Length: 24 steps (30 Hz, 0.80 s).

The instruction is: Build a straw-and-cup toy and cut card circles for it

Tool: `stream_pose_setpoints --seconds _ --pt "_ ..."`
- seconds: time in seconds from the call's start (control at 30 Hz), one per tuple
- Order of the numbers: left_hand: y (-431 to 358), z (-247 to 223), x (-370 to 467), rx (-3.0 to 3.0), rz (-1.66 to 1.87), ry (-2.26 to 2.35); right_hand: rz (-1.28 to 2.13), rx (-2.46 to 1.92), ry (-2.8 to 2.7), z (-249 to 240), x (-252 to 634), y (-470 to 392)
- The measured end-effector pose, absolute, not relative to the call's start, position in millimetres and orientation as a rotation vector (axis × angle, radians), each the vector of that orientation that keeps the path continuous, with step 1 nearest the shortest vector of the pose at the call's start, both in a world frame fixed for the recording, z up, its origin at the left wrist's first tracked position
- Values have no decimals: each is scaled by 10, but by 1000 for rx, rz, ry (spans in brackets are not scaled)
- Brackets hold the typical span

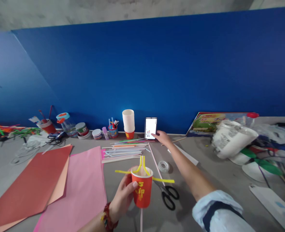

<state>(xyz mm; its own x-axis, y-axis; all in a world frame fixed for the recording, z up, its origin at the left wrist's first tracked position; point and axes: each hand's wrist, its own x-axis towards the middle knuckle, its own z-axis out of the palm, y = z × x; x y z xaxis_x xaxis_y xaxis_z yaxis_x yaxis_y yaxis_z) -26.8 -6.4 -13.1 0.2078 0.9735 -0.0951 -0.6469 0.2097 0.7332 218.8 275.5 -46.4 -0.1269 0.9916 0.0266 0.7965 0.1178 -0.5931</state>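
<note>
My left hand (123, 193) is wrapped round the side of a red paper cup (144, 196) with yellow lettering, held upright above the table. Yellow strips (165, 180) stick out of the cup on both sides and rise from its mouth. A pale straw (141, 220) shows both inside the cup and below its base. Reaching forward, my right hand (163, 138) has a finger at the lit screen of a phone (151, 125) propped against the blue panel. It holds nothing, and its fingers are stretched out. Black-handled scissors (169, 196) lie right of the cup.
Loose straws (125, 152) and a tape roll (163, 166) lie beyond the cup. Stacked cups (128, 121) stand by the panel (142, 71). Pink paper (84, 187) and red paper (33, 183) cover the left; a plastic-wrapped white bundle (231, 138) sits right.
</note>
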Motion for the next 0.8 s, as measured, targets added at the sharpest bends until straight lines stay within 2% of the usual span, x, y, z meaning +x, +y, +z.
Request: stream_pose_setpoints --seconds 0.8 --pt "-62 -250 -258 646 1243 612 675 -1737 -1954 -409 2170 2665"
